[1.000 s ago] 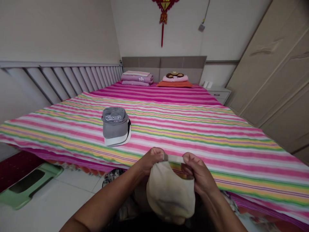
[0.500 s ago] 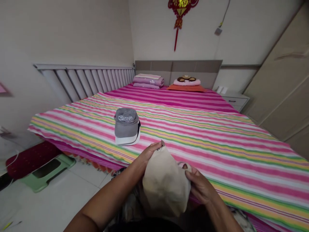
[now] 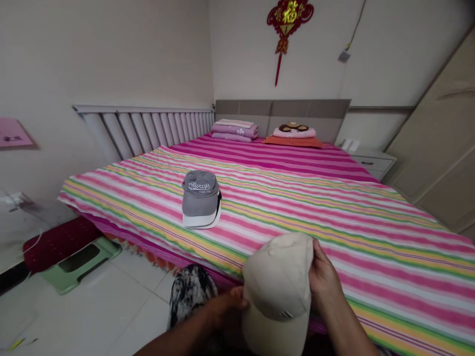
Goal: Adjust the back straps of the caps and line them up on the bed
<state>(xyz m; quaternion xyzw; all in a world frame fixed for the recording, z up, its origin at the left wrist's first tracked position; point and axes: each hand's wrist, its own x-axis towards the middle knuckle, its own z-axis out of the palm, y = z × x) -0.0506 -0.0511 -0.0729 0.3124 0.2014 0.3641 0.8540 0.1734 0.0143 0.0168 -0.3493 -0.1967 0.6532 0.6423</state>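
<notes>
I hold a cream baseball cap (image 3: 278, 287) in front of me at the near edge of the bed, crown up and brim toward me. My right hand (image 3: 324, 282) grips its right side, fingers wrapped round the crown. My left hand (image 3: 226, 309) holds its lower left edge, mostly hidden behind the cap. A grey cap (image 3: 200, 198) with white lettering lies on top of a white cap on the striped bedsheet (image 3: 334, 212), to the left and farther away than my hands.
Folded purple bedding (image 3: 234, 130) and an orange-and-pink pillow (image 3: 295, 136) lie at the headboard. A green stool (image 3: 79, 262) and a red mat (image 3: 55, 242) are on the floor at left. A slatted rail (image 3: 148, 131) runs along the left; a wardrobe (image 3: 441, 148) stands at right.
I turned the cream cap over so its crown faces up and shifted it right. My left hand dropped to its lower edge. The view swung left.
</notes>
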